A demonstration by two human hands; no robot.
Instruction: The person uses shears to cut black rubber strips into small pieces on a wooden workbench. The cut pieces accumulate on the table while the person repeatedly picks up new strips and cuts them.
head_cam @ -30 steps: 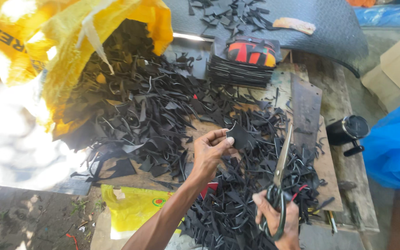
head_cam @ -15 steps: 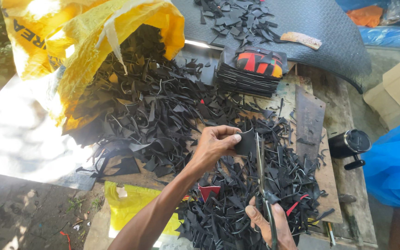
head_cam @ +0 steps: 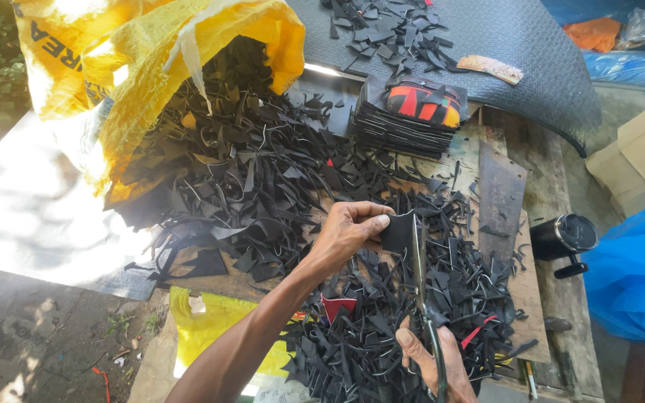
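Head view, looking down on a cluttered wooden workbench [head_cam: 543,186]. Left hand [head_cam: 349,231] at centre frame, fingers curled, thumb and fingertips pinching a small black rubber piece [head_cam: 397,233] held upright above the heap; right hand [head_cam: 431,358] at the lower edge, right of centre, closed through the handles of a pair of scissors [head_cam: 421,291], blades pointing up the frame and meeting the right edge of the pinched piece; whether the blades are parted or closed cannot be told. Beneath both hands, a wide heap of black rubber offcuts [head_cam: 263,186] spreading from centre toward the upper left, spilling out of a yellow woven sack [head_cam: 151,67] lying open in the upper left. Just above and right of the left hand, a neat stack of cut black pieces [head_cam: 401,127] topped with a red-and-orange printed one. Across the top right, a dark textured rubber sheet [head_cam: 516,52] strewn with small scraps. At right, a black cylindrical cup with a handle [head_cam: 564,237]; beside it, at the right edge, blue plastic sheeting [head_cam: 640,283]. At lower left of centre, a yellow bag [head_cam: 210,328] partly under the scraps.
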